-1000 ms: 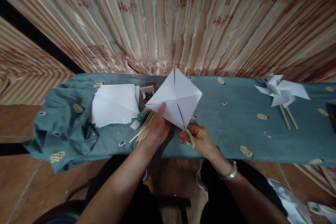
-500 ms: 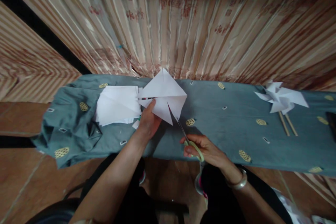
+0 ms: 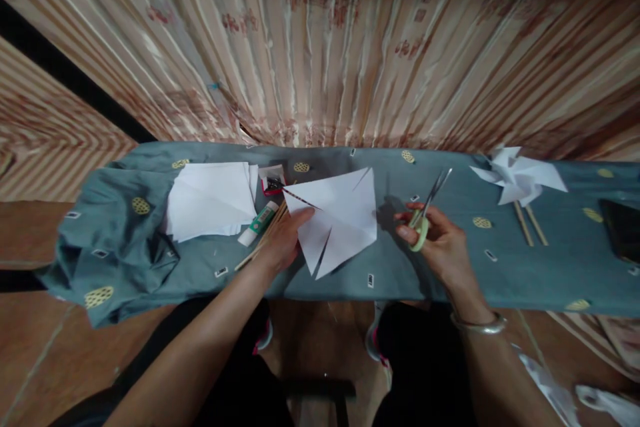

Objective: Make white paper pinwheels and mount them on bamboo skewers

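Note:
A white square paper sheet [image 3: 345, 213] with diagonal cuts lies on the blue-grey cloth-covered table [image 3: 450, 273]. My left hand [image 3: 283, 243] holds its left edge, fingers on top of it. To the right of the sheet, my right hand [image 3: 440, 243] grips green-handled scissors [image 3: 425, 210], blades pointing up and away, clear of the paper.
A stack of white sheets [image 3: 213, 200], a glue stick [image 3: 257, 225], wooden sticks [image 3: 263, 240] and a small box [image 3: 273, 179] lie to the left. Finished paper pinwheels on sticks [image 3: 517, 180] rest at the right. A dark object [image 3: 623, 230] sits at the far right. A striped curtain [image 3: 320, 40] hangs behind.
The sheet went from held up to lying flat on the table. My right hand pulled the scissors out of the cut and moved them right, away from the paper.

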A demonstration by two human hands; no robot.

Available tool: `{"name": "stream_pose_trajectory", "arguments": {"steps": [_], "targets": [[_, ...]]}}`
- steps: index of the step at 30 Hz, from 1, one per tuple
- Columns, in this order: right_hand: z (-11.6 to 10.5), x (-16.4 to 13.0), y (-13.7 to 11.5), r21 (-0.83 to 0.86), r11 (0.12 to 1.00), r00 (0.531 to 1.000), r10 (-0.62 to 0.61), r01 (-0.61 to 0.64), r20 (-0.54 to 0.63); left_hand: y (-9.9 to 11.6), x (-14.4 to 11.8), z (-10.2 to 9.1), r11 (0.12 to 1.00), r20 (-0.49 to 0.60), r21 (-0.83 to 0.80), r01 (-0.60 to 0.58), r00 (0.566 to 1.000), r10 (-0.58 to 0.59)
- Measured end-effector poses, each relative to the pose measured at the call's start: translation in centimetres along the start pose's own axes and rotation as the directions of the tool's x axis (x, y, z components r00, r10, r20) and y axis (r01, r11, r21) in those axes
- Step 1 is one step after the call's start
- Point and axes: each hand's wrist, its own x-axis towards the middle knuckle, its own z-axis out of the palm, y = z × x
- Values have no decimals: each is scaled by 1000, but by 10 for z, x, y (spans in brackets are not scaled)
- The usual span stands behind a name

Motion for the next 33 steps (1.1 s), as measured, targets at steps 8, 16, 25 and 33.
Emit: {"name": "stream_pose_trajectory", "arguments": {"steps": [8, 16, 25, 33], "targets": [[15, 4, -4, 91, 986, 970, 119, -141, 210, -20, -4, -2, 980, 20, 184, 70, 997, -75], [27, 0, -10, 357, 919, 980, 194, -169, -36, -2, -19, 14, 996, 189, 5, 85, 978, -85], [45, -1, -15, 582, 806, 967, 221, -106, -129, -6, -36, 22, 991, 276, -126, 41, 961, -5], [49, 7, -24, 693, 708, 961, 265, -137, -81, -4, -41, 39, 999, 315, -19, -30, 948, 35]]}}
